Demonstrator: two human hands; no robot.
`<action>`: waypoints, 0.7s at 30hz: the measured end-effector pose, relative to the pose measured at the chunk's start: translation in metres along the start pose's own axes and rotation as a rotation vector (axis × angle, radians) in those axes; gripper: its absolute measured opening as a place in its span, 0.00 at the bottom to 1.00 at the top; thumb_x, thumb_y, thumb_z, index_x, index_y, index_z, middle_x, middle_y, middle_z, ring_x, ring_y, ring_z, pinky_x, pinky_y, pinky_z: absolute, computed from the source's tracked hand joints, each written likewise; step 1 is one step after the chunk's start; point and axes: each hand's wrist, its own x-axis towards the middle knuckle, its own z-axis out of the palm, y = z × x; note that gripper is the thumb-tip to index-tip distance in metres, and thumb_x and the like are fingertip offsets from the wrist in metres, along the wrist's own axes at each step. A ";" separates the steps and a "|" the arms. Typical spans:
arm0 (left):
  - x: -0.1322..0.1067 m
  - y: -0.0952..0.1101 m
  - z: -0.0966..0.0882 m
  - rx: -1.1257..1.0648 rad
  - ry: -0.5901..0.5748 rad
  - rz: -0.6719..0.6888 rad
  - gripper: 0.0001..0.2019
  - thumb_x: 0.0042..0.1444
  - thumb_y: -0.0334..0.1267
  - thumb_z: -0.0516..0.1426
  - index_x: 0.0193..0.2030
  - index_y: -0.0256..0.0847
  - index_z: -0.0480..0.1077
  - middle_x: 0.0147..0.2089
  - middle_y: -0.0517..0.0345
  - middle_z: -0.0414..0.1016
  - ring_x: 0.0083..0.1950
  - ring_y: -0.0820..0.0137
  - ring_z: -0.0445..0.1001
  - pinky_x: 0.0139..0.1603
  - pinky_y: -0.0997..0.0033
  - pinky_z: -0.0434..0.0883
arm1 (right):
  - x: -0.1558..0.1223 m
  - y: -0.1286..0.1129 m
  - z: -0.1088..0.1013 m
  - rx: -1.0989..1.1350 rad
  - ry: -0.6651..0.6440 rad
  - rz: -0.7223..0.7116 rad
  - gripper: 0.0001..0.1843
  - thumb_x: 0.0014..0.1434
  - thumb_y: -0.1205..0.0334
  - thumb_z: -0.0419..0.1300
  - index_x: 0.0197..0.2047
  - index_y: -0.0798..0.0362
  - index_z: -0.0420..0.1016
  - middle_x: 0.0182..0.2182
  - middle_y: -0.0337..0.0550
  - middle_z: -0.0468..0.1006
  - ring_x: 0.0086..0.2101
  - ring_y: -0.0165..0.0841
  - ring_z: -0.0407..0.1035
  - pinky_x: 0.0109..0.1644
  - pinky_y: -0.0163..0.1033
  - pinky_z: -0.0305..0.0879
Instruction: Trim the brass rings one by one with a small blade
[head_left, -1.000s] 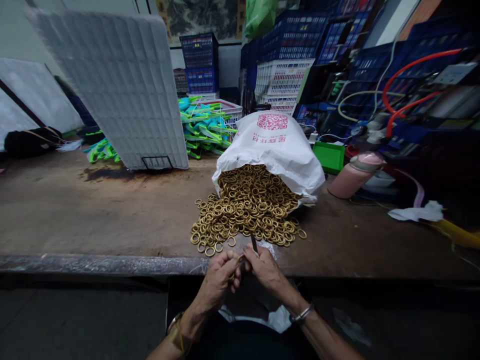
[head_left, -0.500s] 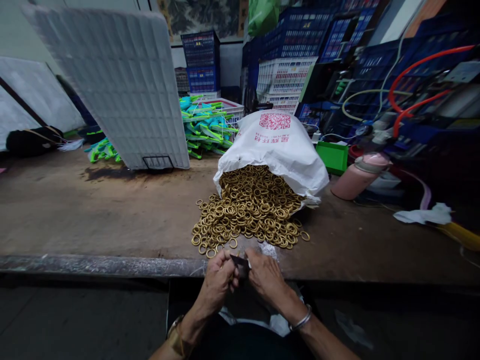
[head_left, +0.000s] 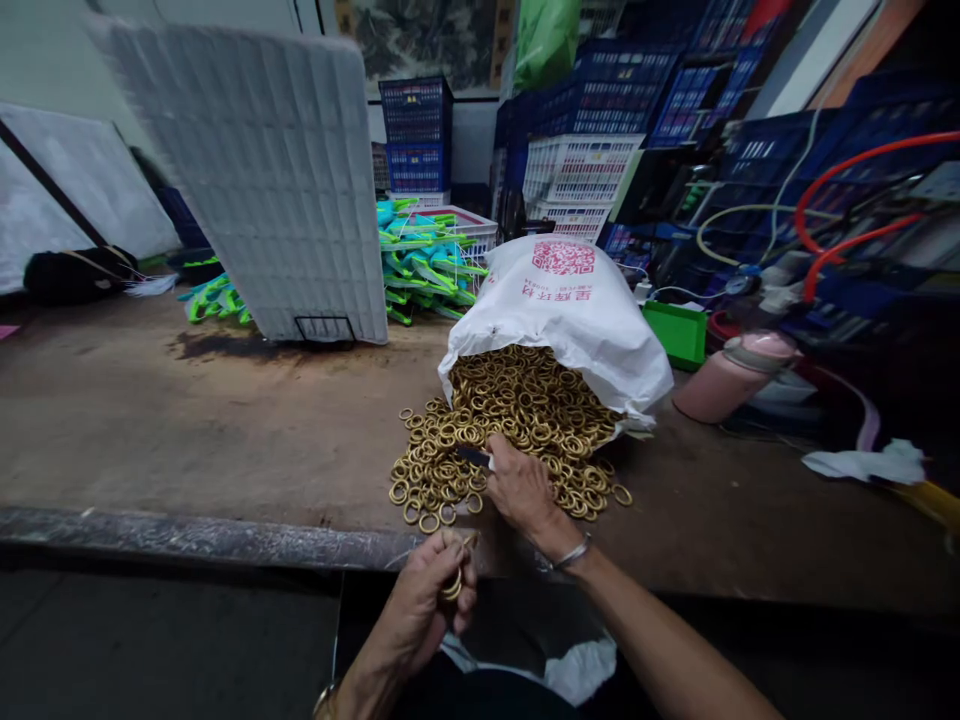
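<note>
Gold-coloured rings (head_left: 517,400) spill in a heap from the mouth of a white sack (head_left: 559,300) that lies on its side. My right hand (head_left: 521,485) is over the front of the heap, closed on a small knife (head_left: 474,456) whose dark blade points left. Below the table's front edge, my left hand (head_left: 435,585) is closed around a few gold rings (head_left: 452,585). Its thumb and forefinger pinch near one ring. Whether the right fingers also touch a ring in the heap I cannot tell.
A tall grey-white ribbed panel (head_left: 255,190) stands on the brown table (head_left: 187,430). Behind it lie green and turquoise plastic pieces (head_left: 427,255). On the right are a green tray (head_left: 675,333), a pink bottle (head_left: 735,375) and red hoses (head_left: 814,215). Stacked crates (head_left: 581,170) stand behind.
My right hand has moved forward with the knife, away from my left hand and over the ring heap. My left hand has turned and lowered slightly, showing rings in it.
</note>
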 end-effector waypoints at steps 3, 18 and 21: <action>0.004 0.001 -0.005 0.008 -0.008 0.015 0.11 0.52 0.43 0.56 0.31 0.35 0.63 0.31 0.57 0.69 0.19 0.82 0.61 0.14 0.82 0.57 | 0.019 -0.006 0.005 -0.022 0.006 -0.027 0.08 0.52 0.69 0.51 0.38 0.52 0.61 0.29 0.41 0.75 0.29 0.32 0.70 0.27 0.35 0.46; 0.011 0.012 -0.017 -0.211 0.019 -0.033 0.11 0.50 0.42 0.57 0.34 0.35 0.65 0.30 0.58 0.66 0.23 0.79 0.64 0.17 0.82 0.57 | 0.034 -0.008 0.021 -0.002 -0.067 -0.048 0.11 0.50 0.72 0.49 0.36 0.52 0.65 0.30 0.42 0.76 0.29 0.32 0.69 0.28 0.35 0.47; 0.015 0.010 -0.017 -0.200 0.069 -0.012 0.12 0.46 0.41 0.60 0.29 0.35 0.63 0.29 0.60 0.65 0.23 0.80 0.63 0.16 0.83 0.55 | 0.027 -0.005 0.018 0.070 -0.073 -0.036 0.12 0.49 0.73 0.49 0.37 0.53 0.66 0.29 0.42 0.75 0.29 0.31 0.68 0.29 0.34 0.47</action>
